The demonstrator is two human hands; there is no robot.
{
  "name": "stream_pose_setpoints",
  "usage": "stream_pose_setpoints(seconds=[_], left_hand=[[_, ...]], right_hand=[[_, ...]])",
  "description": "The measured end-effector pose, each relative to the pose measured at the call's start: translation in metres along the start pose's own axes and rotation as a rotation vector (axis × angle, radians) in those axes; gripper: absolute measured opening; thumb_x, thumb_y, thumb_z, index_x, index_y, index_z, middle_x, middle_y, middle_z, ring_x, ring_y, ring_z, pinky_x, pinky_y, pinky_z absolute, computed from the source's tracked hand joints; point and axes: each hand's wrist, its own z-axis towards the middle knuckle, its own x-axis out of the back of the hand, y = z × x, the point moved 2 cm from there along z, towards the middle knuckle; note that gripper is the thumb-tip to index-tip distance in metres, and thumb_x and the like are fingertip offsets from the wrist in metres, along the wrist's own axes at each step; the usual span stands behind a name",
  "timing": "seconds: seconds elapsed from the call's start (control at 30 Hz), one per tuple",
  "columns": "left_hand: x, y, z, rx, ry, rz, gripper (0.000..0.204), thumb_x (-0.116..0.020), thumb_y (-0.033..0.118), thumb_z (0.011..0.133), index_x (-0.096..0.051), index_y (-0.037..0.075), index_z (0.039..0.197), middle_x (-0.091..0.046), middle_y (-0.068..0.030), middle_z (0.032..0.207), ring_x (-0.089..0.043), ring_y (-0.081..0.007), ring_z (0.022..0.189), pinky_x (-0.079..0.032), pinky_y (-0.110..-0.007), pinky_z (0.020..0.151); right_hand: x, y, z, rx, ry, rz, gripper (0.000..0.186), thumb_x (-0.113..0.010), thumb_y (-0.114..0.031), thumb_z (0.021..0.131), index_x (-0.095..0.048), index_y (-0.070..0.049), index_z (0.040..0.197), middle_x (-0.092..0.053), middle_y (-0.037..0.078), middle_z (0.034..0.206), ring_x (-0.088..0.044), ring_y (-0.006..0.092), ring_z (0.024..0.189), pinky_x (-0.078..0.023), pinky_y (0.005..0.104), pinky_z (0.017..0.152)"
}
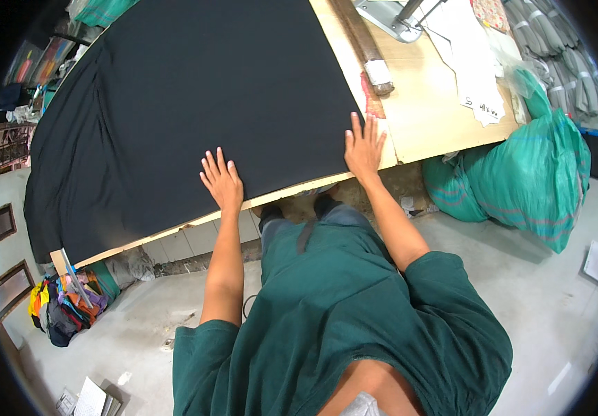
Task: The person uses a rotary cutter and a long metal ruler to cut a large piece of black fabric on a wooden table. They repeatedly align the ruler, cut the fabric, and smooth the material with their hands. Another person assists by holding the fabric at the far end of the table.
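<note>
A large sheet of black cloth (188,104) lies spread over a wooden table (431,118). My left hand (221,182) rests flat on the cloth near the table's front edge, fingers spread. My right hand (363,149) presses flat at the cloth's right front corner, fingers apart, partly on the bare wood. Neither hand holds anything. My green shirt and trousers fill the lower middle of the view.
A long wooden ruler (365,45) lies along the cloth's right edge. White paper patterns (476,76) sit at the far right of the table. A big green sack (528,170) stands on the floor to the right. Coloured fabric scraps (66,308) are piled lower left.
</note>
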Motion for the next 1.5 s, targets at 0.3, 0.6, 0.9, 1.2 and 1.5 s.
stream_pose_setpoints(seconds=[0.3,0.6,0.9,1.2,1.5], left_hand=[[-0.012,0.001,-0.006,0.156,-0.247,-0.082,0.075,-0.039,0.054,0.111,-0.013,0.022,0.173,-0.002,-0.0139,0.180,0.001,-0.0363,0.166,-0.001,-0.060,0.130],[0.007,-0.004,0.017,0.199,-0.707,-0.116,0.128,-0.054,0.087,0.089,0.018,0.020,0.170,0.028,-0.0209,0.174,0.028,-0.0397,0.160,0.011,-0.063,0.127],[0.026,0.003,0.033,0.175,-0.971,0.007,0.161,-0.069,0.094,0.070,0.033,0.011,0.162,0.034,-0.0320,0.167,0.033,-0.0499,0.155,0.007,-0.069,0.125],[0.033,0.001,0.037,0.155,-1.012,-0.063,0.169,-0.082,0.085,0.065,0.032,0.007,0.162,0.036,-0.0358,0.164,0.039,-0.0514,0.150,0.012,-0.072,0.121],[0.028,-0.003,0.033,0.140,-0.958,-0.101,0.169,-0.083,0.083,0.066,0.033,0.007,0.162,0.036,-0.0357,0.164,0.040,-0.0516,0.150,0.013,-0.072,0.121]], right_hand=[[0.010,0.080,0.090,-0.119,0.280,0.339,0.084,-0.069,-0.041,0.097,-0.034,-0.003,0.162,-0.046,0.028,0.155,-0.040,0.0443,0.146,-0.026,0.0618,0.121],[0.014,0.067,0.161,-0.203,0.122,0.239,0.084,-0.085,-0.036,0.083,-0.045,0.000,0.148,-0.057,0.026,0.138,-0.051,0.0437,0.131,-0.040,0.0545,0.113],[0.024,0.061,0.163,-0.173,0.100,0.244,0.070,-0.088,-0.029,0.081,-0.054,0.004,0.133,-0.060,0.026,0.128,-0.053,0.0440,0.126,-0.044,0.0518,0.109],[0.029,0.042,0.156,-0.150,0.104,0.164,0.067,-0.088,-0.035,0.081,-0.058,0.003,0.127,-0.063,0.024,0.122,-0.058,0.0421,0.121,-0.048,0.0520,0.103],[0.063,-0.010,0.144,-0.059,0.195,0.218,0.065,-0.088,-0.032,0.081,-0.058,0.004,0.127,-0.063,0.024,0.118,-0.057,0.0426,0.116,-0.048,0.0526,0.099]])
